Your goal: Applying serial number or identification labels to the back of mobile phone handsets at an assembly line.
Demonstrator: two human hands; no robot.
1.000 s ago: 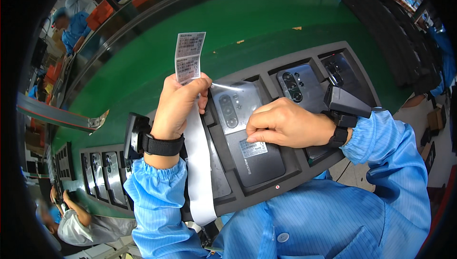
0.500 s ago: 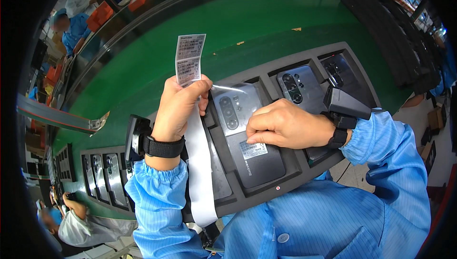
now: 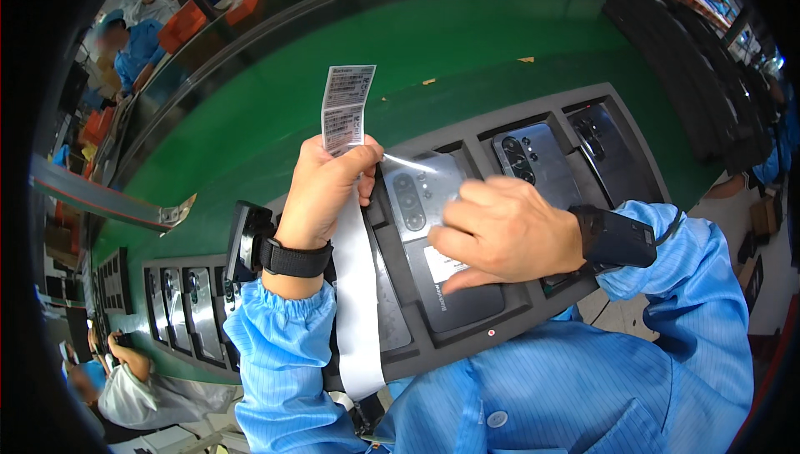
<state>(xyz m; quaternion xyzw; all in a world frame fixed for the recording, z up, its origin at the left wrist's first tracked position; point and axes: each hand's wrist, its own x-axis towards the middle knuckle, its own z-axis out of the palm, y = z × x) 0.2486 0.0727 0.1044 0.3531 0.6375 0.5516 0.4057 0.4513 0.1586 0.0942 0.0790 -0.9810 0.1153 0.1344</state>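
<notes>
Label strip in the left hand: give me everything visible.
The label strip is a long, thin, flexible-looking band, paper or film. Its upper end rises above the left hand, tilted slightly right, with two silvery-grey labels covered in small dark print. Thumb and fingers pinch it just below these. Under the hand it shows a plain white face, gently curved, passing in front of the dark tray and beyond its near edge. Whether it touches the tray is unclear.

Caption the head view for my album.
Left fingers pinch a label strip; right fingers cover part of a phone in a tray.
</notes>
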